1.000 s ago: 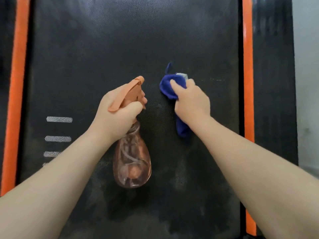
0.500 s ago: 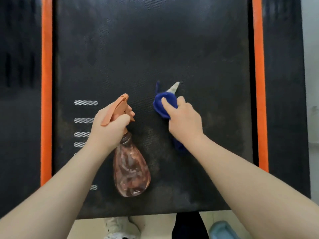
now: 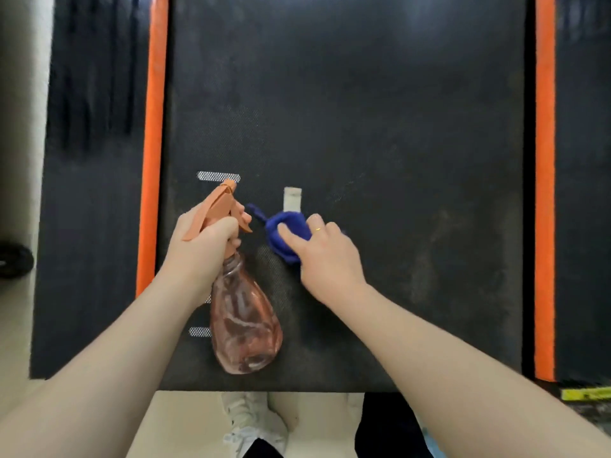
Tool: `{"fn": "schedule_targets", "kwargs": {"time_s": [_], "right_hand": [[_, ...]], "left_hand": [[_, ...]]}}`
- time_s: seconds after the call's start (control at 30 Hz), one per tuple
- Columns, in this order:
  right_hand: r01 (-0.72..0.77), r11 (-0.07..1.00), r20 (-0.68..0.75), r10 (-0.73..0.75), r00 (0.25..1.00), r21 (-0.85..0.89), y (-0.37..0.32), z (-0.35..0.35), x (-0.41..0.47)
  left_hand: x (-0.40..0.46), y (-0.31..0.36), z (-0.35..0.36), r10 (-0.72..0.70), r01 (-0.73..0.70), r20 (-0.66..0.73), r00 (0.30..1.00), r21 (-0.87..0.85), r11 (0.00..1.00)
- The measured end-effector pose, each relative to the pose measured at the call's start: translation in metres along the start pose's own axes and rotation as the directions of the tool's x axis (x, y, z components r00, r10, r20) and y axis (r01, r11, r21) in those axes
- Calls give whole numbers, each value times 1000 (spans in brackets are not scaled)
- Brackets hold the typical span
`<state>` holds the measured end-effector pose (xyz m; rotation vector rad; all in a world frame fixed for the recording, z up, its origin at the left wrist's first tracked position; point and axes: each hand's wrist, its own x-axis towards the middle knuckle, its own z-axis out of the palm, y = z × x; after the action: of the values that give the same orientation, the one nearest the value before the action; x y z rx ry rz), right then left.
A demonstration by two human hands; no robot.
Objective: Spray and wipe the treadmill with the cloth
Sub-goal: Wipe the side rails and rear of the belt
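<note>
Shifted since half a second back: both hands sit nearer the belt's left side and its near end, with pale floor (image 3: pixel 185 421) and a white shoe (image 3: pixel 251 421) showing more fully below the belt edge, and a pale tag (image 3: pixel 292 198) of the cloth pointing straight up the belt rather than slanting.

Left hand (image 3: pixel 201 252) wrapped round the neck of the spray bottle (image 3: pixel 246 325), fingers curled about the orange trigger head, nozzle aimed up the belt. Clear pinkish bottle body hanging below the hand, over the treadmill belt (image 3: pixel 363 110). Can't tell whether the trigger is squeezed.

Right hand (image 3: pixel 325 256) pressing the blue cloth (image 3: pixel 287 231) down on the belt, just beside the spray head, thumb and fingers bent over the bunched fabric. Thin ring on one finger. Cloth touching the dark textured belt, left of centre, with a small blue tail sticking out toward the nozzle.

Orange strip (image 3: pixel 153 143) along the belt's left edge, a matching orange strip (image 3: pixel 545 193) along the right, dark side rails beyond each. White dashed marks (image 3: pixel 218 176) on the belt near the spray head, another lower by the bottle. Yellow label (image 3: pixel 585 393) at the lower right corner, blurred.
</note>
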<state>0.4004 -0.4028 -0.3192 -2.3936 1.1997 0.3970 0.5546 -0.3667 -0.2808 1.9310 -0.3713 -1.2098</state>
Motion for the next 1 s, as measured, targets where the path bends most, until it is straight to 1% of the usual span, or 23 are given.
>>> {"fn": "schedule_targets", "kwargs": {"time_s": [0.1, 0.17, 0.2, 0.23, 0.3, 0.33, 0.37, 0.4, 0.43, 0.47, 0.53, 0.57, 0.6, 0.63, 0.67, 0.7, 0.73, 0.77, 0.8, 0.87, 0.9, 0.97, 1.0], "right_hand": [[204, 979, 50, -203, 978, -25, -38, 8, 13], [268, 960, 22, -267, 963, -78, -41, 3, 34], [242, 966, -24, -245, 969, -97, -40, -2, 47], [158, 983, -72, -165, 984, -97, -38, -8, 59], [-70, 997, -166, 63, 984, -34, -43, -11, 83], [-130, 992, -189, 128, 974, 2, -51, -12, 90], [-127, 992, -181, 125, 976, -2, -64, -8, 92], [-82, 996, -162, 75, 984, -36, -74, -2, 89], [24, 996, -141, -36, 989, -84, -85, 7, 81], [176, 977, -118, -190, 975, -122, -95, 16, 70], [469, 871, -65, -482, 874, -146, -101, 32, 52], [569, 799, -19, -584, 812, -194, -101, 32, 52], [600, 764, -1, -618, 787, -239, -101, 27, 60], [538, 805, -13, -559, 829, -249, -100, 19, 70], [397, 888, -77, -424, 902, -233, -99, 7, 81], [202, 958, -138, -232, 963, -201, -99, -3, 93], [44, 987, -180, -72, 981, -156, -98, -7, 102], [-22, 989, -187, -6, 982, -144, -100, -7, 106], [-13, 989, -161, -11, 987, -150, -105, -5, 102], [171, 973, -62, -182, 981, -158, -114, 10, 81], [297, 941, -16, -303, 953, -161, -117, 22, 66], [525, 825, 92, -518, 850, -207, -121, 38, 38], [611, 760, 182, -583, 792, -222, -125, 37, 31]], "left_hand": [[4, -2, -34, -62, 61, -53, 997, -33, 998], [11, -3, -59, -73, 69, -82, 994, -42, 997], [14, -4, -71, -70, 66, -91, 993, -46, 997], [16, -6, -81, -67, 62, -89, 994, -53, 997], [18, -14, -104, -61, 55, -83, 995, -68, 996], [19, -20, -114, -74, 67, -93, 993, -82, 994], [20, -26, -125, -108, 96, -108, 988, -112, 989], [21, -32, -130, -143, 125, -118, 983, -146, 981], [21, -36, -133, -164, 141, -127, 978, -177, 974], [20, -39, -134, -168, 140, -137, 976, -191, 972], [15, -40, -130, -142, 115, -143, 979, -186, 976], [12, -40, -130, -125, 99, -138, 983, -187, 977], [9, -40, -132, -101, 77, -124, 987, -184, 980], [8, -40, -133, -69, 54, -88, 994, -167, 984], [8, -41, -133, -39, 33, -39, 998, -142, 989], [8, -43, -134, -11, 11, 2, 1000, -126, 992], [8, -45, -136, 12, -9, 21, 1000, -122, 992], [9, -48, -138, 30, -27, 24, 999, -128, 991], [10, -51, -139, 37, -34, 19, 999, -137, 990], [11, -56, -141, 20, -22, -13, 1000, -169, 985], [11, -58, -143, 1, -9, -43, 999, -190, 982], [10, -62, -146, -47, 23, -96, 994, -239, 971], [9, -62, -148, -64, 33, -112, 992, -258, 966]]}}
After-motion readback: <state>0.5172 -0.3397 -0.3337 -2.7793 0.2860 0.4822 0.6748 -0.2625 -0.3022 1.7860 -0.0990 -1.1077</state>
